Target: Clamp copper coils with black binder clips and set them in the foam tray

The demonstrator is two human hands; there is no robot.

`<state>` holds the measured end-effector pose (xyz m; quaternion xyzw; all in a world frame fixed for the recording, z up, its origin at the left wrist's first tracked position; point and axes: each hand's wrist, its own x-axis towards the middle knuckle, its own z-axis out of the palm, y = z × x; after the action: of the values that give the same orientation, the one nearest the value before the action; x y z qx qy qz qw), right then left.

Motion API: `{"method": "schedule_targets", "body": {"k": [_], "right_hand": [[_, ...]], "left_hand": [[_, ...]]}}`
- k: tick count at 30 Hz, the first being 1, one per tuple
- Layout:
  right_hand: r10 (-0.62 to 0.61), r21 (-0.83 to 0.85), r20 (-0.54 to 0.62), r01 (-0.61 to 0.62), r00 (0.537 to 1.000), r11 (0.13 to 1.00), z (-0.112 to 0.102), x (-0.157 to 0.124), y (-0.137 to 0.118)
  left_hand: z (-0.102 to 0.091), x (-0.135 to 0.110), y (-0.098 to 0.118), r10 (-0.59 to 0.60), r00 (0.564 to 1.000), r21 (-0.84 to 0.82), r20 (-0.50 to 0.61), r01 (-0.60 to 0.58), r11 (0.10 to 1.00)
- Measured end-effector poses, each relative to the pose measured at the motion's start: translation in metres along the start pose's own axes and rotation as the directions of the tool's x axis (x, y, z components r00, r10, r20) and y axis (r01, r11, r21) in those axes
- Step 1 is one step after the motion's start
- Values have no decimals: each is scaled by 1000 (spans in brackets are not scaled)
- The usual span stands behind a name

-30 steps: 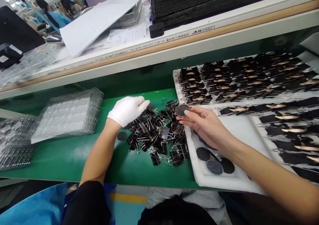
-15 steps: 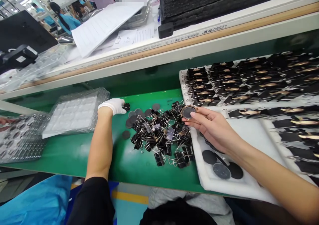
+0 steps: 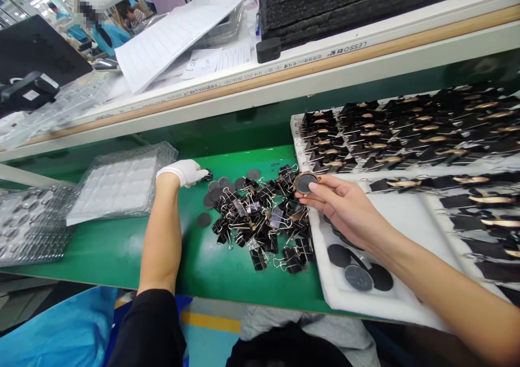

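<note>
My left hand (image 3: 182,172), in a white glove, is closed on a small black binder clip (image 3: 208,175) at the far side of the green worktop (image 3: 122,248). Bare, my right hand (image 3: 343,201) pinches a round dark disc with a brownish rim (image 3: 306,183), flat face towards me. Between the hands lies a heap of black binder clips (image 3: 260,215) with wire handles. Several loose dark grey discs (image 3: 203,219) lie at the heap's left side. More black discs (image 3: 359,277) sit in the white foam tray (image 3: 331,299) beneath my right forearm.
Rows of clipped parts (image 3: 377,134) fill white trays on the right. Clear plastic trays (image 3: 122,182) are stacked on the left, beside trays of round parts (image 3: 28,226). A shelf (image 3: 244,90) with papers (image 3: 174,36) crosses the back. Other people are in the background.
The binder clip in my left hand has turned and shows a narrower side. My right hand keeps its hold on the rimmed disc, almost still. The view has shifted slightly.
</note>
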<state>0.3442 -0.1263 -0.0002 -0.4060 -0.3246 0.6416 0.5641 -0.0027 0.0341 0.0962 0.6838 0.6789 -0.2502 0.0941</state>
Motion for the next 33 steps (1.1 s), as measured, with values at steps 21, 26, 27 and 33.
{"method": "schedule_targets", "body": {"k": [21,26,27,33], "right_hand": [[-167,-47,327,193,930,980,1,-13,-1],[-146,-36,376,172,915,984,1,-15,-4],[-140,-41,374,167,917,985,1,-15,-4],[-145,-38,347,169,927,985,1,-15,-1]], "left_hand": [[33,-105,135,533,626,-134,-569,-710,691],[29,-98,137,520,739,-260,-427,-651,713],[30,-98,139,545,737,-294,-399,-666,685],[39,-99,148,552,749,-417,-366,-662,623]]}}
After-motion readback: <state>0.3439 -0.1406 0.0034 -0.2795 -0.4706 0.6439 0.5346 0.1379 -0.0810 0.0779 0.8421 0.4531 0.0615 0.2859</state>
